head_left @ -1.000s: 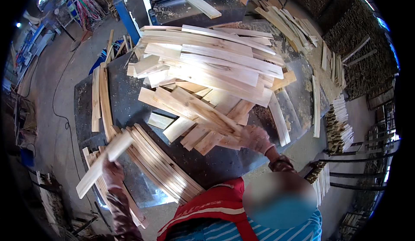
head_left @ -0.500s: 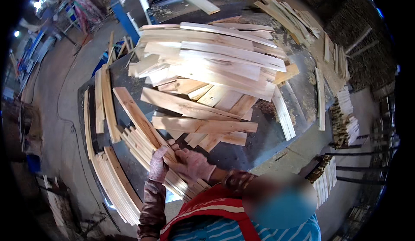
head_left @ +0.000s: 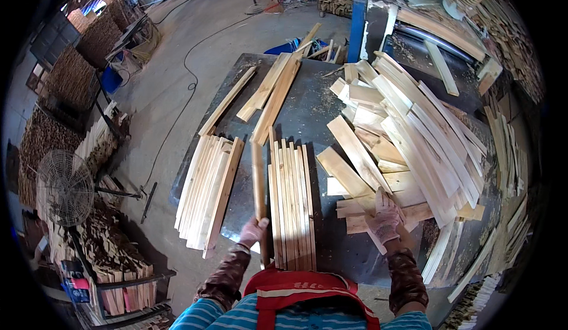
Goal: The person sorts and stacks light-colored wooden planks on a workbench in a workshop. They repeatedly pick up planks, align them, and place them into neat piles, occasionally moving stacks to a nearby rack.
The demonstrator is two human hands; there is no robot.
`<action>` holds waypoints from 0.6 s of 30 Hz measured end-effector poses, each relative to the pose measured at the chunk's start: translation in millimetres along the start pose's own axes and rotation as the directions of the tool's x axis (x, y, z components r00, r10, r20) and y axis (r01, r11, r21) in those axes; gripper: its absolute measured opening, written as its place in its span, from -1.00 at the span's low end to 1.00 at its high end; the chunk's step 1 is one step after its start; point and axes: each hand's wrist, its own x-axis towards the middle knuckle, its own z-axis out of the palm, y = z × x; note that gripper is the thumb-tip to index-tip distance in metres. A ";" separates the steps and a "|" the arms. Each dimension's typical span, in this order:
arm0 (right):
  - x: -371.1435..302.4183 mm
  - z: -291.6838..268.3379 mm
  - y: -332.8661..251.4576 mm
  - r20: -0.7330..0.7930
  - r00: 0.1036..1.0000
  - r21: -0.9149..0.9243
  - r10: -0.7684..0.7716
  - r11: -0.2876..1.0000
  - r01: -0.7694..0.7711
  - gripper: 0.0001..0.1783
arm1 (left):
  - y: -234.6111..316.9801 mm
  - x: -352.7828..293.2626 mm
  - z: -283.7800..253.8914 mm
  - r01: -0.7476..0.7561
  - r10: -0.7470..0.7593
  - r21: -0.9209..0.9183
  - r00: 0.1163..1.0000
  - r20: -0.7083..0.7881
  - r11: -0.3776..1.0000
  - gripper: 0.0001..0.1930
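Left hand (head_left: 253, 232) pinches narrow strip (head_left: 258, 182) between left row (head_left: 204, 194) and middle row (head_left: 291, 205), its low end by the table's (head_left: 331, 241) near edge. Bare slot left of strip, wider patch right of middle row. Right hand (head_left: 386, 220) over loose boards (head_left: 357, 152); can't tell if gripping.

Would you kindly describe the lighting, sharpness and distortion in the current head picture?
Head view: fisheye distortion curves the boards at right and leaves black corners; head view: glare whitens the table near its lower-left edge; head view: the central slat stack looks fairly sharp.
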 end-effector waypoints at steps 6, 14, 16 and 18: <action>13.0 -26.8 -34.1 -0.251 0.951 0.071 -0.179 0.977 0.203 -0.04 | 136.1 10.9 -34.9 0.135 -0.174 0.140 0.931 0.322 0.981 -0.19; 90.0 -104.9 -132.3 -0.307 0.589 0.091 -0.747 0.593 0.800 -0.62 | 253.5 72.2 -116.9 -0.691 0.780 0.597 0.603 0.166 0.407 -0.18; 112.2 -112.9 -146.3 -0.257 0.707 -0.875 -0.659 0.469 0.120 -0.52 | 221.3 114.8 -111.4 -0.646 0.659 0.449 0.736 0.153 0.617 -0.35; 142.4 -108.1 -165.8 -0.360 0.829 -0.782 -0.428 -0.346 -0.518 -0.45 | 165.5 160.6 -138.1 -0.728 0.881 0.684 0.353 0.314 0.048 -0.28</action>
